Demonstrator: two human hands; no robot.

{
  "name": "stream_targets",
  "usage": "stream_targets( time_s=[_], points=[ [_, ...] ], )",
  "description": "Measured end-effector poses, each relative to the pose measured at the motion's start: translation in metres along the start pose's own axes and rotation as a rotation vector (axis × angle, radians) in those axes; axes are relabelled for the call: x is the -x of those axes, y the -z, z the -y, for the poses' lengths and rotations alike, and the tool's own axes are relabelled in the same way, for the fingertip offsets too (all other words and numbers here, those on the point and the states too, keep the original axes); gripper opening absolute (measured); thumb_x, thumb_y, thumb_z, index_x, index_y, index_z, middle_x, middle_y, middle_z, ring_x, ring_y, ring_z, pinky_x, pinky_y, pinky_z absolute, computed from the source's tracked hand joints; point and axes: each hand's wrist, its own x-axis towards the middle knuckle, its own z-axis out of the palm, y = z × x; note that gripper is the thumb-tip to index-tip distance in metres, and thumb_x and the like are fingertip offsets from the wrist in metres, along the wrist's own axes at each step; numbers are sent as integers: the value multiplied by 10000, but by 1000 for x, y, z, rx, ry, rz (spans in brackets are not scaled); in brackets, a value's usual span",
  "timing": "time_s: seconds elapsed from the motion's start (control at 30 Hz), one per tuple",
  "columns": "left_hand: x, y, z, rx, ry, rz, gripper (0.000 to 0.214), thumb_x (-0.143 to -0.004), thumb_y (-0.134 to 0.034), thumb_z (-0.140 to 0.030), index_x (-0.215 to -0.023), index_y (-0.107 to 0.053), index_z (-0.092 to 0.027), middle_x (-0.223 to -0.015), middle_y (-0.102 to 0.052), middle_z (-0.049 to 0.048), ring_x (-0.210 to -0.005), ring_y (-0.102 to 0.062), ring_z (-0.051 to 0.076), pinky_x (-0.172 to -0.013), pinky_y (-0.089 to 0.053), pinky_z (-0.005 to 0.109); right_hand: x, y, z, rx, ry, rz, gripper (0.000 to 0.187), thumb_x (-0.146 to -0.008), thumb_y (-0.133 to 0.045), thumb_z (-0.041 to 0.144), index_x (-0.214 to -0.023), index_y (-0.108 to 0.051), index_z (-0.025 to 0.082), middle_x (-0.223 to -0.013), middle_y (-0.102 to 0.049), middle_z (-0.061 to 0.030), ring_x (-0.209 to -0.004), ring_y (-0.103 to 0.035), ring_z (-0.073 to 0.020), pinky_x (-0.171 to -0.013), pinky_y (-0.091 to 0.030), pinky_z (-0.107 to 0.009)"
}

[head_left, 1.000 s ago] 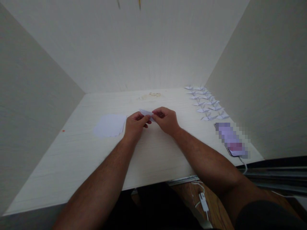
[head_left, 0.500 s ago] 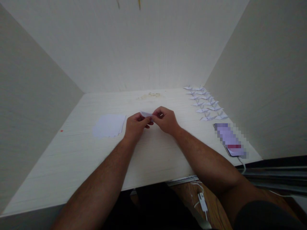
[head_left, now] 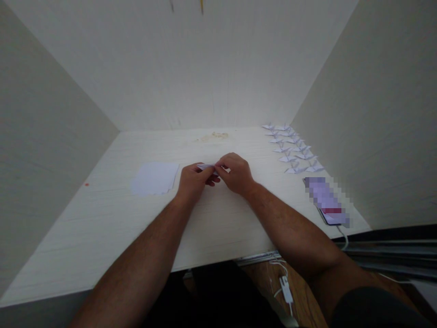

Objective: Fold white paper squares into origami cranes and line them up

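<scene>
A small folded piece of white paper (head_left: pixel 205 166) is pinched between my two hands above the middle of the table. My left hand (head_left: pixel 195 180) grips it with the thumb on top, its other fingers curled underneath. From the other side, my right hand (head_left: pixel 235 172) pinches the paper's right end between thumb and forefinger. Much of the paper is covered by my fingers, so its full folded shape cannot be made out. Left of my left hand lies a stack of white paper sheets (head_left: pixel 155 177), slightly fanned.
Rows of folded paper cranes (head_left: pixel 288 158) stand at the table's back right. A phone (head_left: pixel 324 198), its screen blurred, lies in front of them with a white cable (head_left: pixel 345 238). Pale panels enclose the table (head_left: pixel 112 218) on three sides. A white power strip (head_left: pixel 287 289) rests below.
The folded paper has tipped flatter and sits slightly lower between my fingers. My right hand's fingers have shifted a little on its right end.
</scene>
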Motion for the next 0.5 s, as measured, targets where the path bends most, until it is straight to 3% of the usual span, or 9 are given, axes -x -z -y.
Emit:
stream_targets(
  time_s=[0.23, 0.5],
  points=[
    [-1, -2, 1, 122, 61, -13, 151, -695, -678, -275, -677, -647, -128, -592, -673, 52, -557, -669, 171, -480, -487, 236, 1, 0, -4, 15, 65, 53, 166, -913, -546, 205, -797, -665, 193, -834, -660, -47, -832, -587, -154, -787, -482, -298],
    [-2, -1, 2, 166, 79, -29, 172, -690, -669, -297, -686, -638, -127, -640, -686, 69, -538, -653, 159, -496, -490, 253, 1, 3, -3, -39, 17, 132, 199, -898, -516, 150, -913, -703, 215, -929, -698, -51, -895, -624, -155, -857, -505, -313]
  ],
)
